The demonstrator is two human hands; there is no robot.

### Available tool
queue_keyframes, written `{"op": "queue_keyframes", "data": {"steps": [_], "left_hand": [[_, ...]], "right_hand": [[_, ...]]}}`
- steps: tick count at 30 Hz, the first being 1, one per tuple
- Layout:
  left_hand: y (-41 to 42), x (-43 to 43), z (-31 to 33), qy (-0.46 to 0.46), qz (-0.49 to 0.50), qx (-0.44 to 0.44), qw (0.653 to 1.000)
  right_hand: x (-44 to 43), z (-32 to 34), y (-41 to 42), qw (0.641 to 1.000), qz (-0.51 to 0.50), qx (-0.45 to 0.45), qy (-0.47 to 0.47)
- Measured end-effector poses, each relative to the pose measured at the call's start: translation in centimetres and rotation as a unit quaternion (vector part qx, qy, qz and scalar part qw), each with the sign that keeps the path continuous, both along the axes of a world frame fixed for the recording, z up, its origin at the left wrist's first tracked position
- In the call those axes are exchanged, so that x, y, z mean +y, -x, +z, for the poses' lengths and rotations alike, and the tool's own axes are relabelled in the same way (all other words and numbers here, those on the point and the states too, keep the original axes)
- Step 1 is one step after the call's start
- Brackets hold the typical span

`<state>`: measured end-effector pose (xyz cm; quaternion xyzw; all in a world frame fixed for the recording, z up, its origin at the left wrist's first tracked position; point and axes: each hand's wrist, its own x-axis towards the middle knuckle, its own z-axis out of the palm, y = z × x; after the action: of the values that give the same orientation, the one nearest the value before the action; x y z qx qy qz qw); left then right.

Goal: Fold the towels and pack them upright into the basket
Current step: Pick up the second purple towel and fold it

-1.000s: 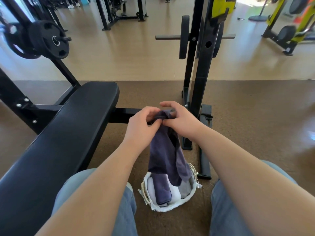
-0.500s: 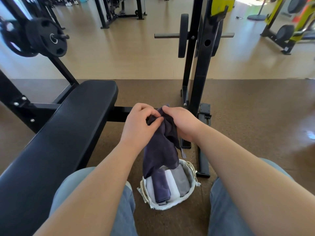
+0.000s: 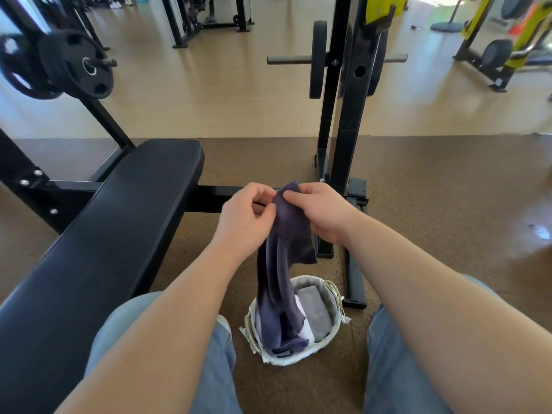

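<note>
Both hands are pinched on the top edge of a purple towel (image 3: 283,252), left hand (image 3: 245,222) and right hand (image 3: 321,215) close together, so it's dangling unfolded over the basket (image 3: 334,330) on the floor. Folded towels are already packed in there. Corners probably need to be found and spread first, then it can be folded.

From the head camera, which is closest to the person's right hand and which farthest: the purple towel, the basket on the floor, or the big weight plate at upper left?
1. Purple towel: pinched in the right hand, at centre.
2. Basket: on the floor below the hands, between the knees.
3. Weight plate: on the rack, far upper left.
</note>
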<state>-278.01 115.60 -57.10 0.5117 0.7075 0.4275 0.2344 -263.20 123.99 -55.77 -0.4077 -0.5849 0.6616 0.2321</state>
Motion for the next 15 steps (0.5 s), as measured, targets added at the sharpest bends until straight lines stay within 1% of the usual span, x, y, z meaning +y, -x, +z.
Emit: {"op": "queue_keyframes", "data": {"steps": [3,5,6,9,10,13,15], "left_hand": [[-0.2,-0.1,0.0,0.032,-0.064,-0.034,0.997],[-0.4,-0.1,-0.2,0.056,-0.082,-0.055,0.994],[-0.3,-0.1,-0.3,0.066,-0.079,-0.041,0.994],[-0.2,0.1,-0.5,0.103,-0.068,0.052,0.991],[-0.3,0.1,-0.5,0.114,-0.07,0.059,0.989],[-0.3,0.1,-0.6,0.128,-0.071,0.043,0.988],[0.0,0.1,-0.9,0.148,-0.068,0.068,0.984]], "right_hand": [[0.2,0.1,-0.2,1.0,0.003,0.0,-0.026],[0.3,0.3,-0.2,0.999,-0.001,0.005,-0.033],[0.3,0.4,-0.2,0.999,-0.005,0.011,-0.037],[0.4,0.6,-0.3,0.997,-0.027,0.018,-0.064],[0.4,0.7,-0.4,0.997,-0.034,0.017,-0.074],[0.4,1.0,-0.9,0.994,-0.061,0.036,-0.085],[0.6,1.5,-1.1,0.99,-0.106,0.064,-0.069]]}}
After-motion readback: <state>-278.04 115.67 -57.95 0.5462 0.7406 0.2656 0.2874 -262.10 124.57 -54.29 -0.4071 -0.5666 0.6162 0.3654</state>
